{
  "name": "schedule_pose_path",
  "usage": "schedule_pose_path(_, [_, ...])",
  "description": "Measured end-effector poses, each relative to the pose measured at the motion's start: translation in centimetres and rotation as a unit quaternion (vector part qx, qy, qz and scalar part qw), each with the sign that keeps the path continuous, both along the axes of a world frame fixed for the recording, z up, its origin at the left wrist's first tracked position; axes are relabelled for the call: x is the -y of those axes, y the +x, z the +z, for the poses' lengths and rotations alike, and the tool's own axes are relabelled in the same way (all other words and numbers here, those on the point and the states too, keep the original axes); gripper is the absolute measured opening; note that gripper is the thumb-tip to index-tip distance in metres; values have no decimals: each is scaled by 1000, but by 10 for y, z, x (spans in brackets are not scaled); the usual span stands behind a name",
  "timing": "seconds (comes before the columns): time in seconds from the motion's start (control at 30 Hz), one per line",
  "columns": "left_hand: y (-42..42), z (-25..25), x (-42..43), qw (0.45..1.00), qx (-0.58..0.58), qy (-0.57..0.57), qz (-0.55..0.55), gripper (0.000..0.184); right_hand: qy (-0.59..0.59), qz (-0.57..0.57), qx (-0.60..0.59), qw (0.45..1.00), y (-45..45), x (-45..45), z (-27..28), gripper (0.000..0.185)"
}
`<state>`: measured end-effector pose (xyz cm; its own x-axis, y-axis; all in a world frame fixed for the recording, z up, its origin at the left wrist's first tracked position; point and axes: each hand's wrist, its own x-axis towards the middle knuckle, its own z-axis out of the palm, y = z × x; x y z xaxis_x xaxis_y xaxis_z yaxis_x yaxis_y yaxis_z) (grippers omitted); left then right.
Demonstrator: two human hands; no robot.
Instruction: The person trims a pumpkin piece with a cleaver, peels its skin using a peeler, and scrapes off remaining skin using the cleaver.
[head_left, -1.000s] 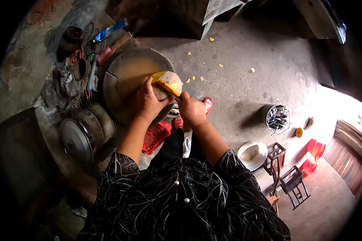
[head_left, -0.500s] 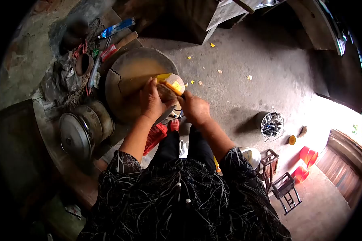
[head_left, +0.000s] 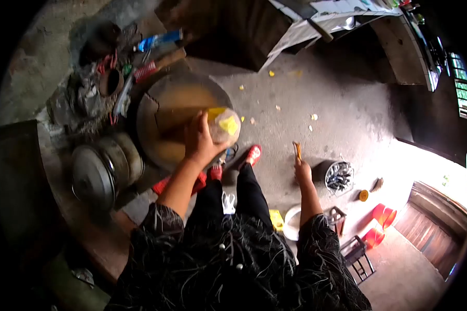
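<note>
My left hand [head_left: 201, 139] grips a round, partly peeled pumpkin [head_left: 224, 126], its skin pale with a bright yellow patch facing up. The pumpkin is over the right rim of a large dark round basin [head_left: 146, 136] with a brownish inside and a crack-like line. Well off to the right, my right hand [head_left: 303, 171] is closed around a slim orange-handled peeler [head_left: 297, 150], its head pointing away from me. That hand is above the floor, left of a metal bucket [head_left: 339, 177] filled with dark and silvery pieces.
Small yellow scraps [head_left: 271, 73] lie on the concrete floor [head_left: 285, 116]. Lidded metal pots [head_left: 93, 176] stand at left, near a blue packet [head_left: 159, 40]. Red buckets [head_left: 384, 213], a dark stool [head_left: 354, 250] and a white basin [head_left: 292, 223] are at lower right. A counter is at the top.
My right hand has left the pumpkin and swung down to the right with the peeler. My left hand still holds the pumpkin. My right foot now shows farther right, and the view has shifted.
</note>
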<state>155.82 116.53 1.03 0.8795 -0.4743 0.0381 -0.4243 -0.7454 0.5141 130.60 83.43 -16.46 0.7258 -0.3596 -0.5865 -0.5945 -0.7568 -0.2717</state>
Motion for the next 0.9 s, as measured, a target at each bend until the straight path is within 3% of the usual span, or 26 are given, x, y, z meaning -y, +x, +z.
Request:
schedule_pose_path(0.03, [-1,-1,1,1000,-2,2,8,108,183,-211,9,960,18,-19,34,27])
schedule_pose_path(0.07, [-6,-1,-1,1000,2,3,13,108,276,-387,9,880,38,-40,72,26])
schedule_pose_path(0.13, [-7,-5,-5,1000,0,20,14,106,97,-188,134,968,83,-74,68,25])
schedule_pose_path(0.17, [-5,-5,-1,999,20,32,33,106,68,-94,225,967,111,-94,104,25])
schedule_pose_path(0.2, [-11,-6,1,997,33,48,53,106,134,-119,131,975,143,-112,151,27])
schedule_pose_path(0.23, [-16,-4,1,997,30,49,54,106,119,-50,147,981,164,-126,190,32])
schedule_pose_path(0.33, [-17,-2,3,993,62,14,98,109,35,83,153,984,196,-153,220,31])
schedule_pose_path(0.4, [-18,-2,4,993,19,-7,119,111,25,128,141,981,204,-162,226,31])
schedule_pose_path(0.7, [-19,-2,2,993,0,-10,114,105,-4,165,89,982,208,-172,220,32])
schedule_pose_path(0.8, [-22,1,1,995,-3,-9,98,104,-60,245,91,963,202,-156,166,31])
schedule_pose_path(0.87, [-19,-6,-2,996,23,-32,81,104,19,26,93,995,172,-94,105,32])
schedule_pose_path(0.9, [-20,-5,-3,997,24,-19,76,103,1,-20,67,998,141,-63,98,34])
